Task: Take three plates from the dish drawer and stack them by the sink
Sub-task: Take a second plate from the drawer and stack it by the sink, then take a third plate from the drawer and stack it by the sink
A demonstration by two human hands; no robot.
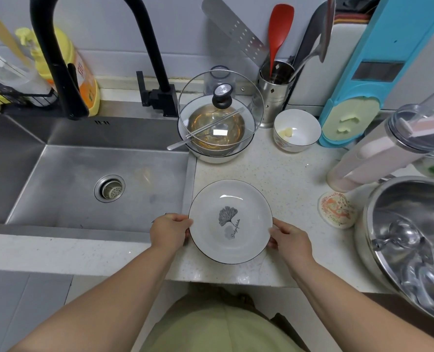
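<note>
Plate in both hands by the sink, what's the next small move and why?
Probably let go with both hands. The plate seems to sit on the counter right of the sink, left hand and right hand gripping its rim; only one plate shows, so more need fetching.

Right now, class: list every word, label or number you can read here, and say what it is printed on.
Plate, script beside the leaf drawing: reads roughly "Ginkgo biloba", not certain.
Glass lid knob: a short brand word, too blurred to read.
Yellow bottle: red characters, partly hidden, unreadable.
Round coaster: rim print too small.
</note>
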